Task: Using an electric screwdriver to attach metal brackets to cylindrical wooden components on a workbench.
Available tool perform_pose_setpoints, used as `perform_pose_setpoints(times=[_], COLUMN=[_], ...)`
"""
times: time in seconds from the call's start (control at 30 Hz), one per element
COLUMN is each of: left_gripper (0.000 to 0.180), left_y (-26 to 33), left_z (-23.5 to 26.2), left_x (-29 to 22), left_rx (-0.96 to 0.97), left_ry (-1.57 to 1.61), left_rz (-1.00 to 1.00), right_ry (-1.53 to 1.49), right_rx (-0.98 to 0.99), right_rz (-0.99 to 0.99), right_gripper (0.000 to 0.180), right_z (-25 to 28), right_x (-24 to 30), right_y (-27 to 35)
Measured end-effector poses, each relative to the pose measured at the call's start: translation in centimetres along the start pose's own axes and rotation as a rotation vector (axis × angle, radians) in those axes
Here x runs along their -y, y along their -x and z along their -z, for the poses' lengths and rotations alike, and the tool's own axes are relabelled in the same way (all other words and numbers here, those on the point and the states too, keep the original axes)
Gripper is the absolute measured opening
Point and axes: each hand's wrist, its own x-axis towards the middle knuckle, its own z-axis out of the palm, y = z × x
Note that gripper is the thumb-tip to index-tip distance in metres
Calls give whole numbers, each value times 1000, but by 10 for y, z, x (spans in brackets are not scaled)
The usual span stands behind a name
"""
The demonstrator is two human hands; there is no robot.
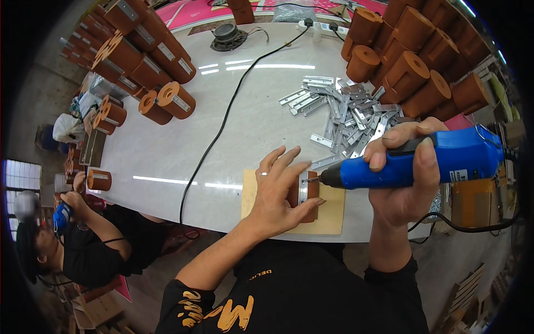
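Observation:
On a pale yellow board [332, 217] at the table's near edge lies a reddish-brown cylindrical block [313, 205] with a silver metal strip [303, 193] along its upper side. My left hand [272, 195] grips this block, fingers across its far end and thumb over the near part; much of it is hidden beneath the hand. Closed around a blue electric screwdriver [467, 153], my right hand [403, 167] holds the tool nearly level. Its thin bit points left and meets the strip near its far end. Whether a screw sits at the tip, I cannot tell.
Beyond my hands, loose metal strips [356, 119] form a heap. Brown cylinders stand stacked at the right [409, 75] and left [142, 50]. A black cable [222, 122] crosses the white table [156, 150]; a speaker [227, 36] sits far back. Another person [100, 239] works at the left.

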Motion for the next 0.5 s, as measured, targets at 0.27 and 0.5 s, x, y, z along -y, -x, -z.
perform_pose_setpoints(times=[0.27,0.5], left_gripper=[49,43], left_y=[16,17], left_z=[-22,-27], left_x=[24,28], left_rx=[67,46], left_ry=[105,233], left_rz=[130,108], right_ry=[56,77], right_rx=[27,5], right_rz=[-17,-31], right_gripper=[27,26], right_z=[-1,-10], right_x=[-8,-17], right_y=[1,4])
